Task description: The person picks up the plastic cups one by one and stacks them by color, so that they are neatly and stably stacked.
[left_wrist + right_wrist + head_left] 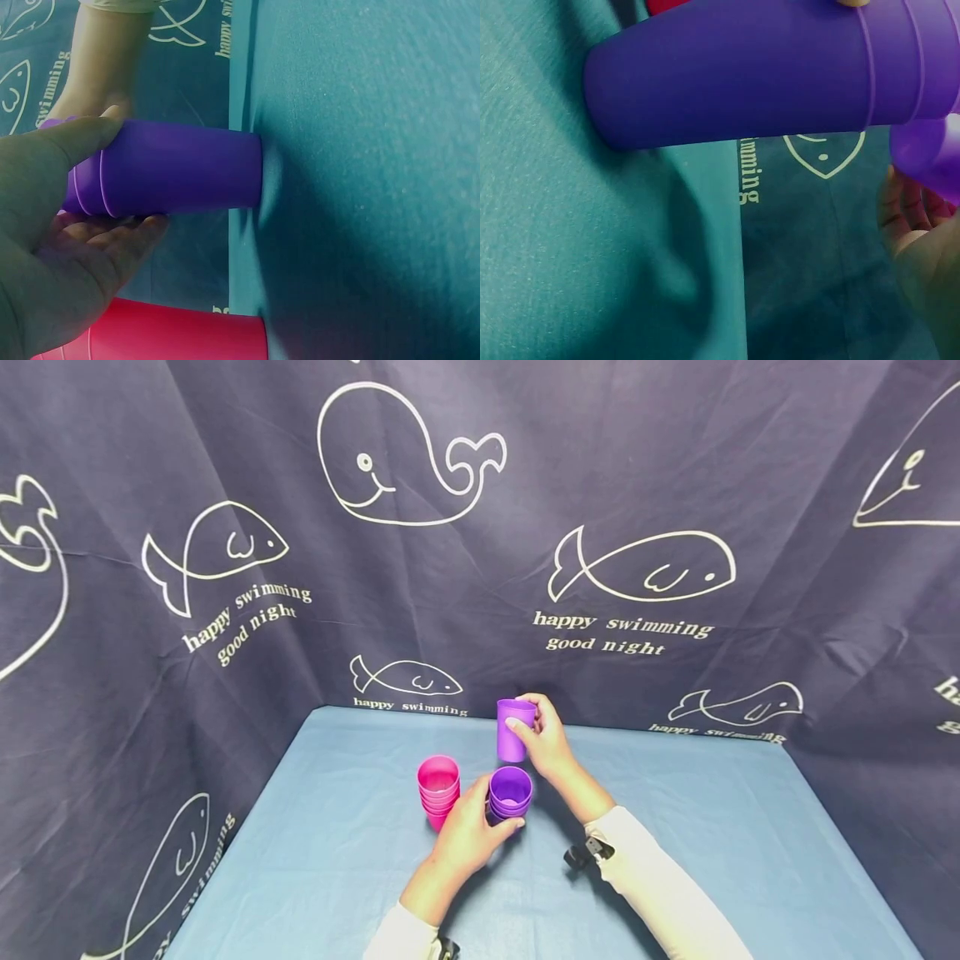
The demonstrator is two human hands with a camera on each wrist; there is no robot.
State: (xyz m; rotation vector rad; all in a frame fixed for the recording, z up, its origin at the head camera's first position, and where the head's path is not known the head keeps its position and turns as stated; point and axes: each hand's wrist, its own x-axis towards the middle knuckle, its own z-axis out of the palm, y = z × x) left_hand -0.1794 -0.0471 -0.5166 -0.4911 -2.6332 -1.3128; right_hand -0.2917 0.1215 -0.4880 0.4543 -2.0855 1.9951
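Note:
A stack of nested purple cups [510, 787] stands upright on the table, gripped around its side by my left hand [467, 835]. The left wrist view shows the thumb on one side of the purple stack [180, 169] and the fingers on the other. Behind and above that stack, my right hand [547, 742] holds a single purple cup [512, 739], mouth up, with the thumb across its near side. In the right wrist view only part of this cup [922, 157] shows. Just left of my left hand stands a stack of nested pink cups [438, 789], apart from the purple one.
A light blue cloth covers the table [337, 860]. Dark curtains [480, 577] printed with whales and fish rise at the back and both sides. A small black device [577, 857] hangs at the right wrist.

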